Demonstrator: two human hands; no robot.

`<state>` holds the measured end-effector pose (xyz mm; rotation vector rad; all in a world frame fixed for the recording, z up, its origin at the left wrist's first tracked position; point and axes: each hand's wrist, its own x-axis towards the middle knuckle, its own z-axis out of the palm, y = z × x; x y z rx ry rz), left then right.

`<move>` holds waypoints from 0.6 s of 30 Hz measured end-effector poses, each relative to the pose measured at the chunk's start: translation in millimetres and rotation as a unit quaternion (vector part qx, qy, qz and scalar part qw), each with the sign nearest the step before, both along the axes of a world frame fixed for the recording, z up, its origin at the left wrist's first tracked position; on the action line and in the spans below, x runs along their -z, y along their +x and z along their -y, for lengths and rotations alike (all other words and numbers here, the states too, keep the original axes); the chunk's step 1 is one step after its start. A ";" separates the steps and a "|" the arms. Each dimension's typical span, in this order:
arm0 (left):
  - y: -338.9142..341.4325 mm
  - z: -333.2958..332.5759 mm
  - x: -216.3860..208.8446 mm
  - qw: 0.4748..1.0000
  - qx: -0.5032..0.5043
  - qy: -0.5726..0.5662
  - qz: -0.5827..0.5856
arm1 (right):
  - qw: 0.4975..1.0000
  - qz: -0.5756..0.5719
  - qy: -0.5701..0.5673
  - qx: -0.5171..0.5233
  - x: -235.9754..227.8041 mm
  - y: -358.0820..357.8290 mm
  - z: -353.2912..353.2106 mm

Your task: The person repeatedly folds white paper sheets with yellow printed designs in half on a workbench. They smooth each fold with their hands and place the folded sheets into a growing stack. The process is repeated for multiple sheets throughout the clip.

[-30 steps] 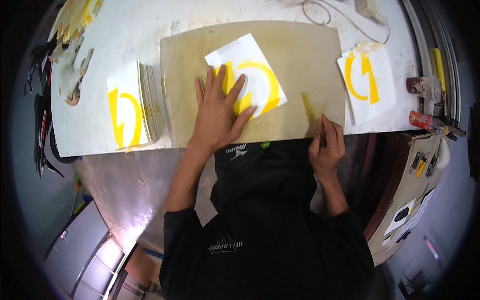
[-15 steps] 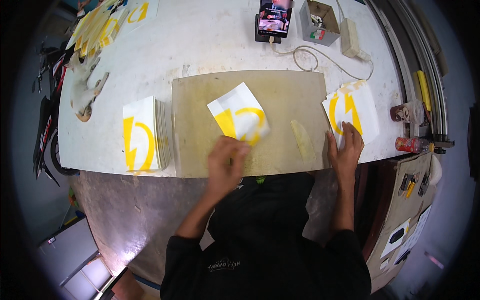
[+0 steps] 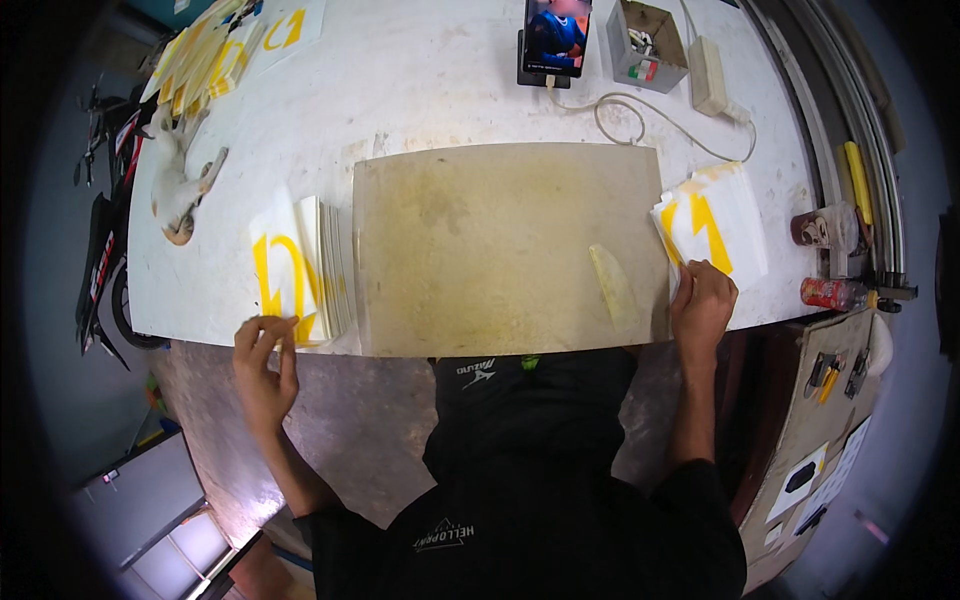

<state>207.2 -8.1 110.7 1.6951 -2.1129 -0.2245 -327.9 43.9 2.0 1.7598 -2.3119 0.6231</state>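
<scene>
On the left, a white paper piece (image 3: 283,255) with yellow print lies askew over a stack of similar pieces (image 3: 330,270). My left hand (image 3: 266,372) is closed at its lower edge, thumb and fingers pinching it. On the right, a fanned pile of the same printed papers (image 3: 742,215) rests at the mat's edge. There my right hand (image 3: 706,308) pinches the lower edge of the top paper (image 3: 697,235) between thumb and fingers. Between the two stacks lies a yellowish translucent mat (image 3: 480,250) with a pale, curved, flat piece (image 3: 612,285) on it.
A cat (image 3: 180,185) lies on the white table (image 3: 300,110) at the left, below more printed papers (image 3: 205,65). At the back are a phone on a stand (image 3: 556,40), a grey box (image 3: 646,45) and a power strip (image 3: 707,75). A cup (image 3: 822,230) and bottle (image 3: 832,293) stand right.
My left hand has moved left from the mat, bringing the printed paper onto the left stack. My right hand has drawn its fingers together at the top paper's edge.
</scene>
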 end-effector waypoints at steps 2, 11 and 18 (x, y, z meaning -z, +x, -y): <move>7.0 -9.4 3.0 0.999 0.014 0.032 0.031 | 0.999 0.025 0.031 0.015 -10.6 3.6 1.3; -24.1 -10.1 -0.9 0.985 -0.008 -0.171 0.026 | 0.981 0.160 -0.109 0.025 -35.2 9.1 -6.5; -157.3 -25.5 79.9 0.673 0.021 0.300 -0.676 | 0.911 0.076 -0.065 -0.399 -28.7 121.1 -22.5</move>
